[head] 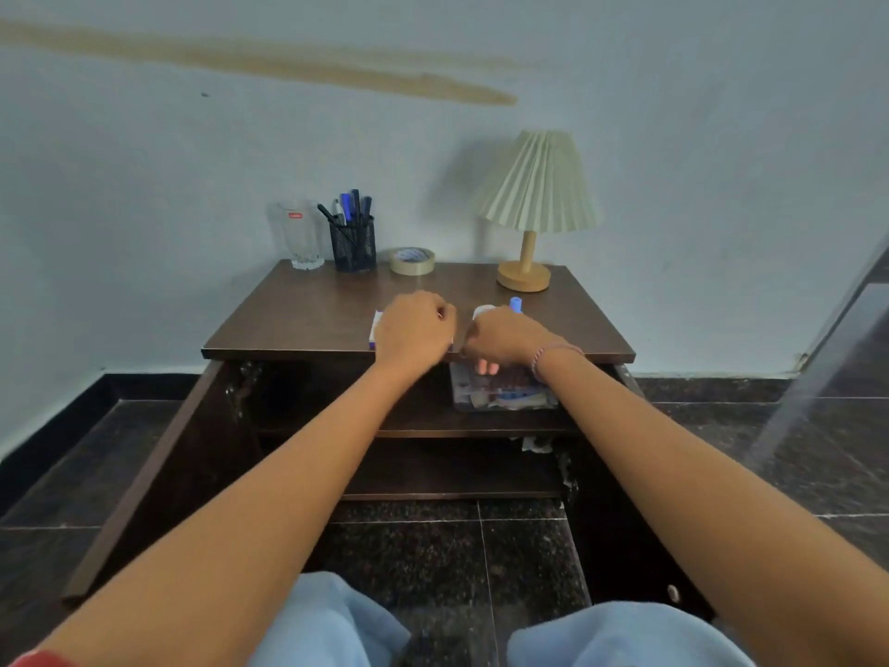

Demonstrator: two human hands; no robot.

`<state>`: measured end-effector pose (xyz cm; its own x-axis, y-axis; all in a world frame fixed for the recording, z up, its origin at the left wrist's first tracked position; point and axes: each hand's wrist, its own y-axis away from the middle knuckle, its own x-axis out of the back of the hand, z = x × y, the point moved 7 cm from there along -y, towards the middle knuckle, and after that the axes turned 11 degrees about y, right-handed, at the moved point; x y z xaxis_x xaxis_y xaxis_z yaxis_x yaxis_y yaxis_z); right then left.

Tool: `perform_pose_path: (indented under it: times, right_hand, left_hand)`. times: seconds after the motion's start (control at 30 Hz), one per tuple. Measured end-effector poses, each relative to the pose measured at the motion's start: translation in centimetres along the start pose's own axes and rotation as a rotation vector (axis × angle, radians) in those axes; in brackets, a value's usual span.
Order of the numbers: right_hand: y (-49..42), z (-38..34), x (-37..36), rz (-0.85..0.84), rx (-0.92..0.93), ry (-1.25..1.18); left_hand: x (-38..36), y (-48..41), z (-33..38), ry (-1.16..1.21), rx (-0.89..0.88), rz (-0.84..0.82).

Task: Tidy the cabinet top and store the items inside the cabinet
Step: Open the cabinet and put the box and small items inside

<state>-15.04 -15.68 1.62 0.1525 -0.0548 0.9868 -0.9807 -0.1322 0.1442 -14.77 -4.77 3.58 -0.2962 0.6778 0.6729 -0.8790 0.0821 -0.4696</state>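
Observation:
The brown cabinet top [308, 320] has both doors open below it. My left hand [413, 329] lies knuckles up near the front edge, fingers curled over a small white box with a purple edge [374, 329]. My right hand [505, 339] is beside it at the front edge, fingers curled, the fingertips showing below the edge. A white item [482, 310] and a blue cap [515, 304] stick out behind this hand, which seems to hold them. On the upper shelf inside sits a clear packet of mixed items [500, 392].
At the back of the top stand a drinking glass [300, 235], a black mesh pen holder [353, 243], a roll of tape [412, 260] and a pleated table lamp [529, 209]. The left door [144, 474] swings out over the dark tiled floor. My knees are below.

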Motion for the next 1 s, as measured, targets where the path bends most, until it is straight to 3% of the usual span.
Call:
perform_pose_path:
  times: [0.1,0.17,0.33,0.63,0.87,1.0]
  right_hand:
    - [-0.3,-0.8,1.7,0.312,-0.079,-0.158]
    - [-0.2,-1.0,0.4,0.419,-0.122,-0.339]
    - [-1.3,-1.3,-2.6,0.348,-0.148,-0.569]
    - [-3.1,-0.9,-3.9,0.363,-0.226,-0.634]
    - [-3.1,0.6,-4.4,0.417,-0.301,-0.708]
    - [-3.1,0.9,-5.8,0.317,-0.334,-0.859]
  left_hand:
    - [1.3,-0.2,-3.3,0.219,0.3,0.146]
    - [1.2,1.0,-5.4,0.247,0.401,0.2]
    - [1.1,2.4,-9.2,0.255,0.523,0.188]
    - [-1.2,1.5,-10.0,0.365,0.537,0.029]
    - [0.0,1.7,-11.4,0.371,0.58,0.184]
    - [-0.1,2.2,-12.1,0.432,0.649,0.219]
